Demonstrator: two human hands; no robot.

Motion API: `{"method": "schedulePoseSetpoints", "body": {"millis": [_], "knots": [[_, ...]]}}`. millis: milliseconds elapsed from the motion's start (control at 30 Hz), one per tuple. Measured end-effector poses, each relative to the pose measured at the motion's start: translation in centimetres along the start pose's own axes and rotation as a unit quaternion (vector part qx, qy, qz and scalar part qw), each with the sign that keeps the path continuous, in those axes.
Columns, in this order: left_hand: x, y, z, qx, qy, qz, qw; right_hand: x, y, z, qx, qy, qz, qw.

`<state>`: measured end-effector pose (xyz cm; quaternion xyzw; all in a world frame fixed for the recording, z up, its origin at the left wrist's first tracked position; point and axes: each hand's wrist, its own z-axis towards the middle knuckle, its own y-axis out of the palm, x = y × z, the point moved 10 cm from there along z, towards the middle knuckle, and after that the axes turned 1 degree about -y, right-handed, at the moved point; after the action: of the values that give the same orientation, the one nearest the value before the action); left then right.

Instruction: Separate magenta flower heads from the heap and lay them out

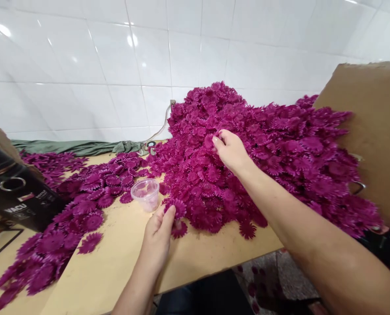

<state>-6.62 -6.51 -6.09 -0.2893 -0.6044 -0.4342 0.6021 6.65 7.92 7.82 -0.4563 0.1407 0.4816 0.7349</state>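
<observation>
The left hand (158, 226), low in the centre of the frame, was nearly closed, pinching a magenta flower (177, 208) under its thumb; the right hand (232, 151), just above centre, had thumb and fingertips drawn together, seemingly on another flower (209, 141). The handling looked under way, neither flower yet set down. The left forearm rose from the bottom edge; the right slanted in from the lower right. A clear cup (145, 192) stood near the left hand, a large flower heap (211, 175) filled centre and right, and a smaller spread (86, 206) lay at left.
</observation>
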Motion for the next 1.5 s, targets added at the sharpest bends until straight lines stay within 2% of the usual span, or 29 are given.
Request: {"method": "schedulePoseSetpoints", "body": {"millis": [67,167,267,367,533,633,833,967,1033,1133,1267,1333,1400,1500], "knots": [[-0.3,0.5,0.0,-0.023,-0.021,0.006,0.999,-0.3,0.3,1.1,-0.018,-0.011,-0.026,0.999],[0.2,1.3,0.2,-0.029,-0.022,0.004,0.999,-0.9,2.1,1.3,-0.066,-0.013,-0.016,0.998],[0.7,1.9,0.4,-0.040,-0.009,-0.005,0.999,-1.2,4.4,0.4,-0.131,-0.004,0.057,0.990],[0.5,1.7,0.5,-0.046,-0.002,-0.008,0.999,-1.1,5.7,-0.7,-0.175,0.010,0.148,0.973],[0.5,1.5,0.7,-0.041,0.007,-0.009,0.999,-0.2,7.2,-2.1,-0.229,0.086,0.294,0.924],[0.7,1.8,0.8,-0.044,0.009,0.000,0.999,0.3,7.1,-2.0,-0.207,0.105,0.310,0.922],[1.1,1.3,1.6,-0.029,0.011,-0.001,1.000,1.0,6.9,-1.3,-0.166,0.092,0.221,0.957],[2.7,0.6,3.2,0.034,0.049,0.001,0.998,0.4,7.4,-1.2,-0.177,0.051,0.199,0.963],[3.2,1.1,4.1,0.035,0.053,-0.023,0.998,-0.6,7.7,-1.5,-0.194,0.014,0.203,0.960],[3.0,1.8,5.1,0.027,0.023,-0.082,0.996,-2.1,7.1,-2.0,-0.181,-0.040,0.190,0.964],[1.4,1.3,5.2,0.065,-0.055,-0.123,0.989,-2.8,7.0,-2.2,-0.200,-0.054,0.165,0.964],[0.9,1.0,4.9,0.075,-0.074,-0.111,0.988,-2.3,6.7,-1.4,-0.194,-0.040,0.138,0.971],[0.7,0.7,4.8,0.075,-0.082,-0.083,0.990,-1.5,5.9,0.1,-0.155,-0.019,0.093,0.983],[0.9,0.5,4.9,0.060,-0.063,0.017,0.996,-1.2,4.6,1.8,-0.096,-0.015,-0.022,0.995]]}}
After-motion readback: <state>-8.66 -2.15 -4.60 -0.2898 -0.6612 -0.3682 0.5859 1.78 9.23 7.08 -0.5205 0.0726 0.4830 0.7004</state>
